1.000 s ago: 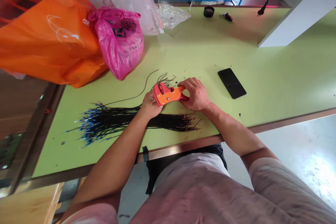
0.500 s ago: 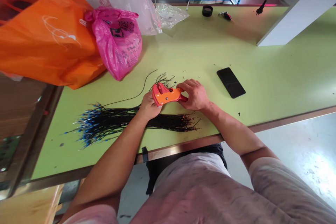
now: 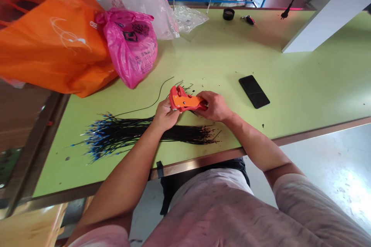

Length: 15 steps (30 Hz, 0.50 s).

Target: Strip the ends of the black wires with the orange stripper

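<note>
My right hand point(image 3: 213, 105) is wrapped round the handles of a red and orange wire stripper point(image 3: 189, 102). The tool is held above the table, its head pointing left. Against the lower side of that head, my left hand point(image 3: 166, 115) is closed. Its fingertips are partly hidden behind the tool, so what they hold does not show. Beneath my left wrist lies a thick bundle of black wires point(image 3: 185, 134), blue ends at the left and copper-coloured tips at the right. Several loose black wires point(image 3: 160, 92) stick out beyond the stripper.
A black phone point(image 3: 254, 92) lies to the right on the green table point(image 3: 304, 85). At the left back stand an orange bag point(image 3: 43, 54), a knotted pink plastic bag point(image 3: 136, 50) and clear plastic. A black ring-shaped object point(image 3: 228, 14) and a plug point(image 3: 285, 14) are farther back.
The wire stripper has risen slightly and tilted, its head moving a little away from me. My right fingers have closed further round the handles. The wire bundle stays where it was.
</note>
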Available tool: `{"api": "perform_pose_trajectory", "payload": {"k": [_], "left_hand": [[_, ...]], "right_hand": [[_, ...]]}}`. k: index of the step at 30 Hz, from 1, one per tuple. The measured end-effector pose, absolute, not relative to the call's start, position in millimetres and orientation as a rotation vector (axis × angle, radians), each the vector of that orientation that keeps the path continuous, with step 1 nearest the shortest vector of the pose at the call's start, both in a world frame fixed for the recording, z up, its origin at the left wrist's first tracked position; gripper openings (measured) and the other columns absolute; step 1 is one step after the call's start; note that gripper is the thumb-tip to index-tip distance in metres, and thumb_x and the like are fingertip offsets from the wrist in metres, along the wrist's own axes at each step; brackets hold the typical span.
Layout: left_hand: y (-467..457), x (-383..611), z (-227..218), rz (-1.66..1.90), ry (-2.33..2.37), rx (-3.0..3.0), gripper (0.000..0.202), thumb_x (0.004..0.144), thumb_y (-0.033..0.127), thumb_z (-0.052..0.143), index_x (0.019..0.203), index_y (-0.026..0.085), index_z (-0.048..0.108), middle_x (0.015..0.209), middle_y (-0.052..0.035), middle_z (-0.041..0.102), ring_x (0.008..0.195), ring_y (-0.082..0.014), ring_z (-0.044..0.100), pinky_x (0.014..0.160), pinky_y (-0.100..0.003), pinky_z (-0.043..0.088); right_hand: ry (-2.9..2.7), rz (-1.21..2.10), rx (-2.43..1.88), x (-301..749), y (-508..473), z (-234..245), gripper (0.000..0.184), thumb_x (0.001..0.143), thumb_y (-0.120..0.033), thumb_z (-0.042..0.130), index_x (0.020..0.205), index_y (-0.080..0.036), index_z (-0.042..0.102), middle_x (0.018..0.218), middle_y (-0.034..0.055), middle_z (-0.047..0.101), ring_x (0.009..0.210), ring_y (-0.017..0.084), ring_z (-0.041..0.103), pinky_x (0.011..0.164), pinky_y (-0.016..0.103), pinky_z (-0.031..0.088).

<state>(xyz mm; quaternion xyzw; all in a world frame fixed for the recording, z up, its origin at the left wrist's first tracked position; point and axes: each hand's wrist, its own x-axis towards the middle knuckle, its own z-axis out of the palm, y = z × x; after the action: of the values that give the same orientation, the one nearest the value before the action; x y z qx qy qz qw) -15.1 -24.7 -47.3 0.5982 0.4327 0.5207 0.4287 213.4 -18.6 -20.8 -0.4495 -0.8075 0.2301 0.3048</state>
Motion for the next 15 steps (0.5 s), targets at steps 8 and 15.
{"api": "perform_pose_trajectory", "payload": {"k": [8, 15], "left_hand": [[-29.5, -11.7, -38.0, 1.267, 1.051, 1.305, 0.054, 0.084, 0.071, 0.088, 0.094, 0.02, 0.074, 0.083, -0.0046, 0.076, 0.054, -0.0079, 0.054, 0.051, -0.02, 0.047], [-28.9, -10.9, -40.4, 1.287, 1.019, 1.336, 0.052, 0.088, 0.069, 0.087, 0.099, 0.021, 0.071, 0.084, -0.0037, 0.076, 0.056, -0.0088, 0.056, 0.051, -0.021, 0.048]], "right_hand": [[-1.692, 1.214, -1.017, 221.9, -7.9, -21.1, 0.048, 0.087, -0.062, 0.084, 0.097, -0.022, 0.061, 0.082, -0.0026, 0.057, 0.073, 0.014, 0.049, 0.069, 0.032, 0.044], [-1.67, 1.343, -0.828, 219.8, -10.5, -17.2, 0.039, 0.086, -0.048, 0.089, 0.098, -0.021, 0.063, 0.088, -0.0007, 0.063, 0.076, 0.014, 0.053, 0.073, 0.033, 0.05]]}}
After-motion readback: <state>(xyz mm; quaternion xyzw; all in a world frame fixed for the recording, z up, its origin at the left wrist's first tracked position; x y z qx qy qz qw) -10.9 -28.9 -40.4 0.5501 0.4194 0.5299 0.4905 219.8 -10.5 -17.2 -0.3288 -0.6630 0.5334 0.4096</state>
